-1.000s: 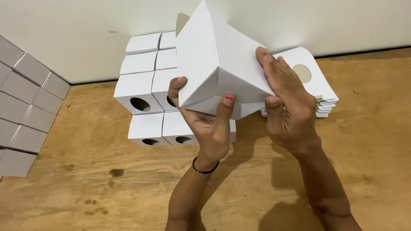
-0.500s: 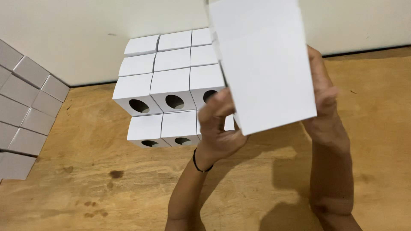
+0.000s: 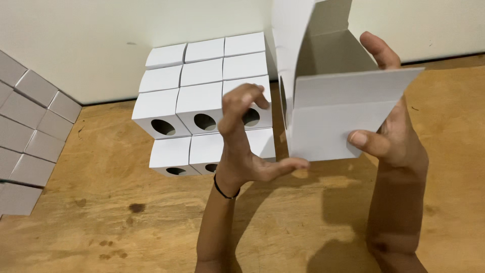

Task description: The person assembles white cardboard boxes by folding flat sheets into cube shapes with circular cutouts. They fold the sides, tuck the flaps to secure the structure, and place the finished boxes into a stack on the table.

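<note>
A half-folded box (image 3: 333, 116) is held above a wooden floor (image 3: 126, 222), right of stacked boxes (image 3: 202, 101) against the wall (image 3: 76, 45). More boxes (image 3: 25, 136) sit far left.

One head-worn camera looks steeply down, close over the wooden floor (image 3: 101, 217).

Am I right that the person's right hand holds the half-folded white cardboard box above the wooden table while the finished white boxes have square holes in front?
Not quite: in the head view the finished white boxes have oval holes, not square. The right hand does hold the half-folded white cardboard box above the wooden table.
</note>
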